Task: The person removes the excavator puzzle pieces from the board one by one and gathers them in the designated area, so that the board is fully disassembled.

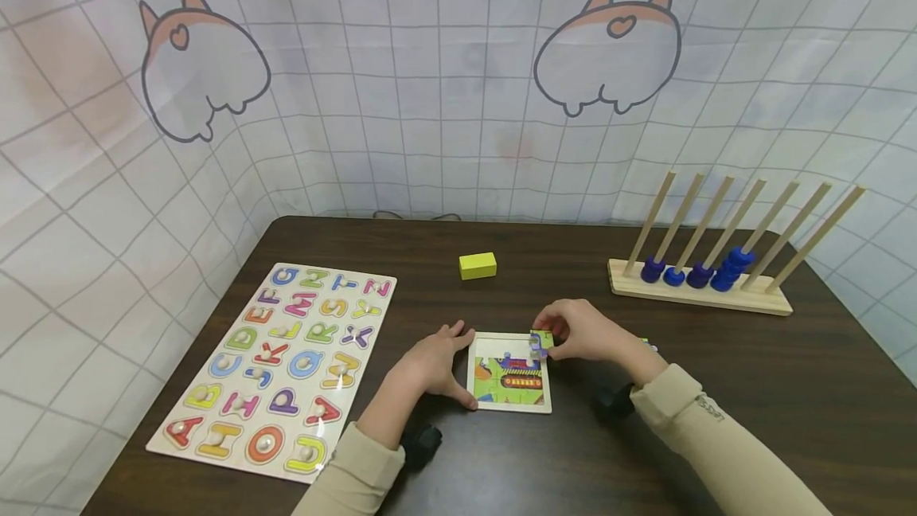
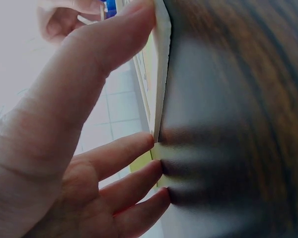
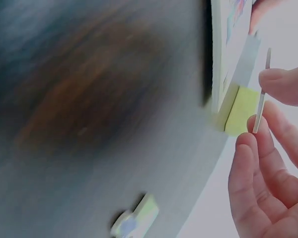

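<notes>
A small square jigsaw tray (image 1: 510, 408) with a pale wooden rim lies on the table. Joined pieces showing a red and yellow tracked vehicle fill its lower part; bare wood shows along the top. My left hand (image 1: 430, 361) rests at the tray's left side, thumb at the near corner and extended fingertips by the far corner. Between thumb and fingers, my right hand (image 1: 587, 330) pinches a green and purple jigsaw piece (image 1: 540, 340) over the tray's upper right corner. The right wrist view shows this piece edge-on, held above the table.
Another jigsaw piece (image 3: 136, 218) lies to the right, mostly hidden by my right wrist in the head view. A yellow block (image 1: 478, 266) stands beyond the tray. At left lies an alphabet peg board (image 1: 275, 373); at back right, a rod stand (image 1: 702, 295) with blue and purple beads.
</notes>
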`<control>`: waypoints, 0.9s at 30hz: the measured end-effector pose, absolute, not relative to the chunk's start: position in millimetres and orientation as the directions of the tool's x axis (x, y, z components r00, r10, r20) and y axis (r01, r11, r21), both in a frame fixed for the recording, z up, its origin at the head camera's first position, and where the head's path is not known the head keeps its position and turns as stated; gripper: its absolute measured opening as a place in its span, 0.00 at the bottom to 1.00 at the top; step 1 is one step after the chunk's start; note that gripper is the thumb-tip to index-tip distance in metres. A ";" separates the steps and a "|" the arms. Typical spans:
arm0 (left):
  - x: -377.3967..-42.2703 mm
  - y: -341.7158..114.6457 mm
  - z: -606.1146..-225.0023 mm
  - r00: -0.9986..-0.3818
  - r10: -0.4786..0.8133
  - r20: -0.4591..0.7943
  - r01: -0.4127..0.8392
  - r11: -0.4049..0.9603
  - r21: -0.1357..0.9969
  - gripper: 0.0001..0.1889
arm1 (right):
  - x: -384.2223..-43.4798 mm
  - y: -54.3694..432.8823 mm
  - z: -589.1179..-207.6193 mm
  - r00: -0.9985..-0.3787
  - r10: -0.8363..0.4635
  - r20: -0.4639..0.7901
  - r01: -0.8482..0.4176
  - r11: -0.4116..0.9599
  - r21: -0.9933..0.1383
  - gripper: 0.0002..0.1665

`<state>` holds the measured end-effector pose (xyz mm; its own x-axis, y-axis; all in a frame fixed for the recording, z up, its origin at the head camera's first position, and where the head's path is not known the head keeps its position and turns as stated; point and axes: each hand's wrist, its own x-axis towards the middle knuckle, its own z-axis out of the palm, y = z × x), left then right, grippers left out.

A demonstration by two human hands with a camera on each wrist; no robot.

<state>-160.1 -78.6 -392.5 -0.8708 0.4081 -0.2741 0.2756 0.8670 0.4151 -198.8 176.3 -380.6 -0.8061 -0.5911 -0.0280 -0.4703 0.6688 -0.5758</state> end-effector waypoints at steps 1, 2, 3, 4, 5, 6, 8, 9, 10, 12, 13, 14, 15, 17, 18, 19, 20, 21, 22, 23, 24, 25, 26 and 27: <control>-160.1 -78.5 -392.5 -0.870 0.409 -0.275 0.276 0.866 0.417 0.54 | -197.7 179.2 -380.6 -0.809 -0.587 -0.021 -0.470 0.668 -0.577 0.17; -160.0 -78.4 -392.0 -0.870 0.410 -0.274 0.277 0.866 0.417 0.54 | -196.4 182.0 -380.4 -0.812 -0.583 -0.012 -0.470 0.667 -0.578 0.17; -160.1 -78.4 -392.0 -0.870 0.410 -0.273 0.277 0.866 0.417 0.54 | -195.3 184.7 -380.6 -0.815 -0.579 0.000 -0.474 0.666 -0.576 0.17; -160.1 -78.3 -391.8 -0.870 0.410 -0.273 0.276 0.866 0.418 0.53 | -194.3 187.4 -380.7 -0.817 -0.577 0.010 -0.478 0.667 -0.572 0.17; -160.1 -78.2 -391.6 -0.870 0.411 -0.273 0.278 0.865 0.418 0.53 | -193.4 190.3 -380.9 -0.817 -0.576 0.020 -0.484 0.666 -0.568 0.16; -160.1 -78.2 -391.4 -0.869 0.412 -0.273 0.278 0.864 0.419 0.53 | -192.5 192.8 -381.0 -0.819 -0.573 0.029 -0.487 0.667 -0.563 0.16; -160.1 -78.3 -391.2 -0.870 0.412 -0.272 0.278 0.864 0.419 0.54 | -190.9 197.3 -381.1 -0.821 -0.569 0.042 -0.492 0.669 -0.557 0.16; -160.2 -78.3 -391.2 -0.870 0.411 -0.272 0.277 0.864 0.420 0.54 | -190.3 199.4 -381.2 -0.822 -0.568 0.047 -0.495 0.670 -0.554 0.16; -160.3 -78.4 -391.1 -0.870 0.411 -0.273 0.277 0.865 0.419 0.54 | -189.8 201.7 -381.2 -0.822 -0.568 0.053 -0.498 0.670 -0.551 0.16; -160.4 -78.6 -390.8 -0.870 0.410 -0.274 0.277 0.866 0.417 0.54 | -188.8 206.3 -381.2 -0.820 -0.568 0.068 -0.507 0.666 -0.547 0.16; -160.5 -78.7 -390.8 -0.870 0.409 -0.276 0.276 0.867 0.415 0.54 | -188.3 208.9 -381.2 -0.819 -0.568 0.075 -0.510 0.664 -0.546 0.16; -160.5 -78.7 -390.8 -0.870 0.408 -0.277 0.275 0.867 0.414 0.54 | -187.9 211.7 -381.2 -0.819 -0.568 0.079 -0.513 0.664 -0.544 0.16; -160.5 -78.7 -390.7 -0.869 0.408 -0.278 0.275 0.868 0.413 0.54 | -187.4 214.6 -381.0 -0.819 -0.567 0.084 -0.515 0.664 -0.542 0.16; -160.4 -78.7 -391.1 -0.869 0.408 -0.280 0.275 0.869 0.412 0.54 | -186.6 220.8 -380.5 -0.822 -0.562 0.089 -0.515 0.667 -0.538 0.17; -160.4 -78.7 -391.3 -0.869 0.407 -0.281 0.274 0.869 0.412 0.54 | -186.2 224.0 -380.1 -0.824 -0.559 0.090 -0.513 0.670 -0.536 0.17; -160.3 -78.7 -391.5 -0.869 0.408 -0.281 0.275 0.869 0.411 0.54 | -185.8 227.1 -379.7 -0.829 -0.553 0.089 -0.508 0.676 -0.533 0.17; -160.3 -78.7 -391.6 -0.869 0.407 -0.280 0.275 0.869 0.411 0.54 | -185.4 230.2 -379.1 -0.831 -0.549 0.089 -0.505 0.679 -0.532 0.18; -160.3 -78.7 -391.8 -0.869 0.408 -0.279 0.276 0.869 0.410 0.54 | -185.0 233.3 -378.6 -0.834 -0.544 0.091 -0.504 0.683 -0.529 0.18; -160.2 -78.7 -391.8 -0.870 0.408 -0.279 0.276 0.869 0.410 0.54 | -184.8 236.7 -378.6 -0.836 -0.540 0.092 -0.502 0.688 -0.524 0.18; -160.2 -78.7 -391.7 -0.870 0.407 -0.278 0.276 0.870 0.409 0.54 | -184.3 239.9 -378.4 -0.839 -0.535 0.095 -0.500 0.692 -0.521 0.18; -160.0 -78.6 -391.5 -0.870 0.407 -0.278 0.276 0.870 0.409 0.54 | -183.9 243.3 -378.4 -0.843 -0.530 0.096 -0.497 0.696 -0.519 0.18; -159.9 -78.6 -391.3 -0.870 0.407 -0.278 0.277 0.870 0.408 0.54 | -183.3 246.8 -378.5 -0.846 -0.524 0.096 -0.492 0.700 -0.517 0.18; -159.9 -78.5 -391.2 -0.870 0.407 -0.278 0.276 0.870 0.409 0.54 | -182.8 250.5 -378.7 -0.850 -0.519 0.095 -0.488 0.705 -0.515 0.18; -159.8 -78.4 -390.9 -0.871 0.406 -0.277 0.275 0.870 0.410 0.54 | -182.2 254.3 -379.1 -0.853 -0.514 0.096 -0.485 0.708 -0.514 0.18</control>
